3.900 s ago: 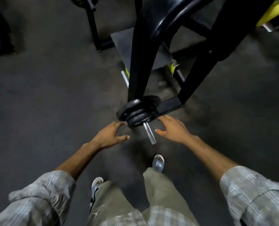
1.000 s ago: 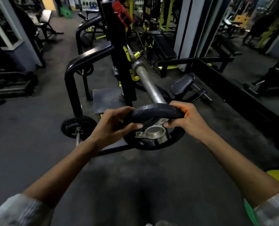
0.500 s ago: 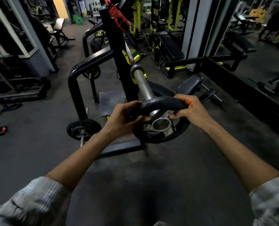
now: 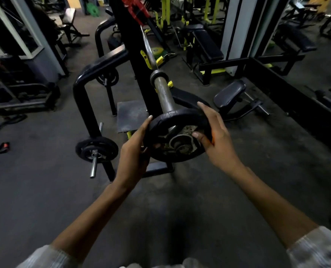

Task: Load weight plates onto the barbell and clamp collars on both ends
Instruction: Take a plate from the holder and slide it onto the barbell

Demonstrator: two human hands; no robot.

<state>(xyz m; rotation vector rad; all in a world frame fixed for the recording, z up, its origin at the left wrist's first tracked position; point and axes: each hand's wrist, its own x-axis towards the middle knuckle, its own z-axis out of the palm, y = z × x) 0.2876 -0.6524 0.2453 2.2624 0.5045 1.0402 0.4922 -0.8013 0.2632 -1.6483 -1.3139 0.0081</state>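
A: Weight plate (image 4: 177, 138) sits at the centre of the frame, its bore at the near tip of the barbell (image 4: 163, 93) sleeve, which runs up toward the rack in the upper middle.

B: And the grip?

A: Both closed on the rim: left hand (image 4: 135, 151) wraps the left edge, right hand (image 4: 216, 138) the right, thumb near the hub.

B: How should it go on well?

A: I'd say keep the plate square to the sleeve so the bore doesn't bind, push evenly from both sides, and slide it to the inner shoulder. No collar shows here yet.
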